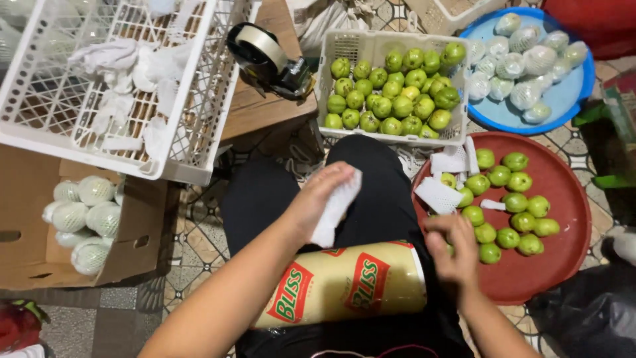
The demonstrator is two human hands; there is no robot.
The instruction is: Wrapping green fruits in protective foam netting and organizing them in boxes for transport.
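The left hand (318, 202) is closed loosely around a white foam net sleeve (336, 211), thumb and fingers pinching its upper end so the rest hangs down over the lap. The sleeve looks very light, soft and springy; it should crush if squeezed hard, so a gentle pinch at the open end, as here, seems the sensible hold. The right hand (454, 255) is blurred, with fingers curled downward at the near edge of the red round tray (563, 199); it hovers over, or touches, the green fruits (510, 212) lying there, and whether it already grips 1 cannot be told. These fruits appear small, round, firm and smooth, likely a little slippery and easily bruised, best cupped around the middle with the whole hand. Across the lap, just below both hands, lies a cream-coloured roll with red and green labels (344, 284). More loose foam sleeves (438, 194) rest on the tray's left side. Beyond the knees stands a white plastic crate (391, 41) full of the same green fruit, and to its right a blue basin (570, 93) holds fruits already wrapped. At far left an open cardboard box (26, 219) contains further wrapped fruits, beside a large white lattice crate (192, 132) and a tape dispenser (268, 59) on a wooden stool.
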